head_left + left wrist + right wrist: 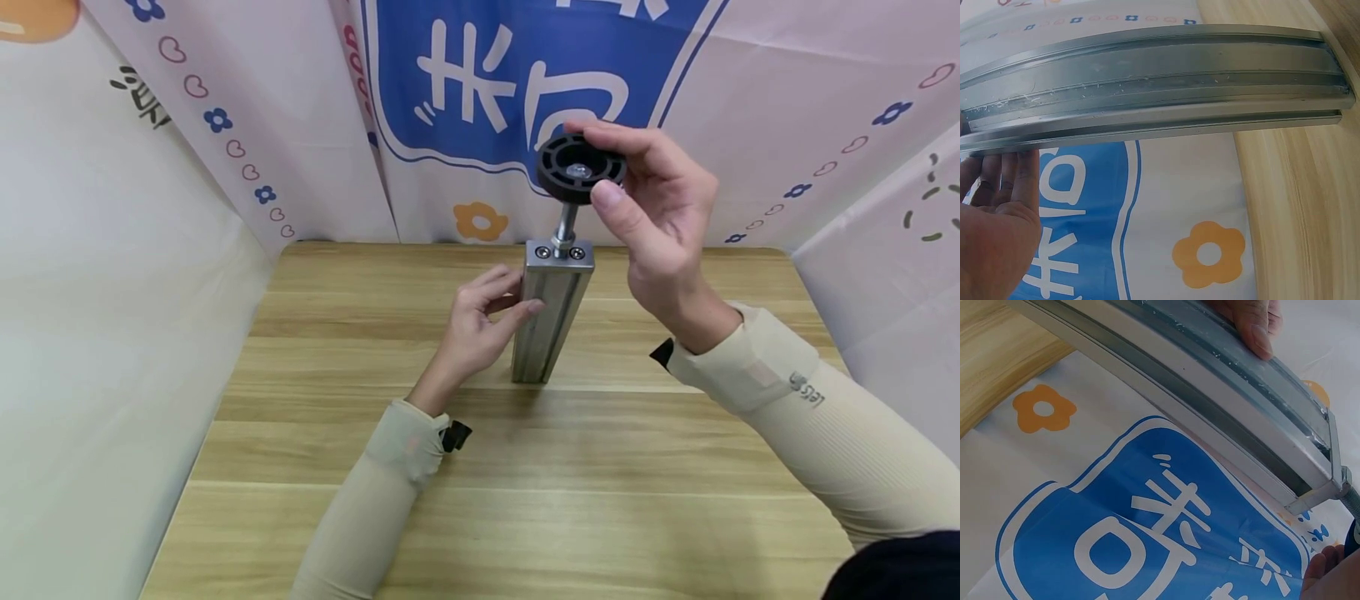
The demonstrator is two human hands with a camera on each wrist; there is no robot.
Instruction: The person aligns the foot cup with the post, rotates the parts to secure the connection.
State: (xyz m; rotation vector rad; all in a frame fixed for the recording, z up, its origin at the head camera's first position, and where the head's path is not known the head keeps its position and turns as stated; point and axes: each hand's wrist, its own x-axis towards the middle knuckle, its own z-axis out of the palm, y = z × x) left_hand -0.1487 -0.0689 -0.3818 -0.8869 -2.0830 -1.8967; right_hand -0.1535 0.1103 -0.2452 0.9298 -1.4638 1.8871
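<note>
An aluminium profile (551,312) stands upright on the table, with a metal end plate (559,250) fastened on top by two screws. From the plate rises a threaded bolt (567,223) with a nut at its base, carrying a round black levelling foot (551,179). My right hand (663,204) holds the foot by its rim between thumb and fingers. Lower down, my left hand (480,321) grips the profile from the left side, thumb on the near face. Small pale flecks lie in the groove of the profile (1147,84) in the left wrist view.
A wooden table (300,417) carries the profile. Behind it hangs a printed cloth (637,221) with a blue sign and flowers, close beyond the table's far edge. Pale cloth walls (127,292) stand at the left and right. Dark cloth (900,571) shows at the lower right corner.
</note>
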